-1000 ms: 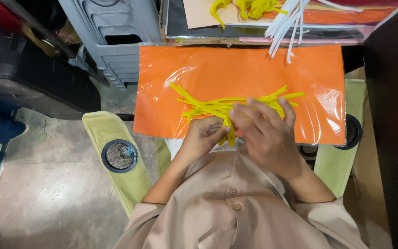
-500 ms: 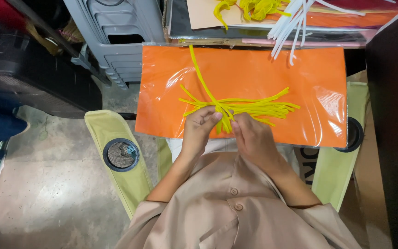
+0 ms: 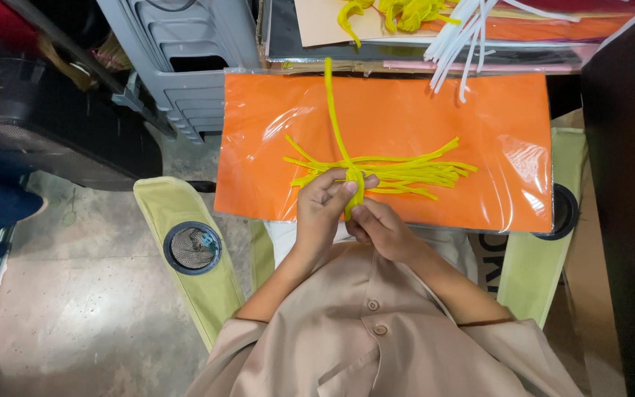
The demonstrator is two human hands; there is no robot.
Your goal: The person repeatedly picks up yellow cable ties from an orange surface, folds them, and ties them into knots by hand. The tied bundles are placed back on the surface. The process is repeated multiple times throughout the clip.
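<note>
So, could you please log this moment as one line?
left hand: pinching yellow pipe-cleaner bundle | right hand: gripping its tie | orange sheet: underneath

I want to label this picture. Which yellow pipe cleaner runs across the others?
The long pipe cleaner pointing up over the orange sheet. The bundle lies sideways; both hands, left hand, right hand, pinch their crossing.

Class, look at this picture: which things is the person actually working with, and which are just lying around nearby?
In use:
left hand and right hand, pinching the tie
bundle of yellow pipe cleaners
long yellow pipe cleaner wrapped around its middle
orange sheet underneath, in clear wrap

Lying about:
white strips
loose yellow pieces
grey plastic crate
chair's cup holder
</note>
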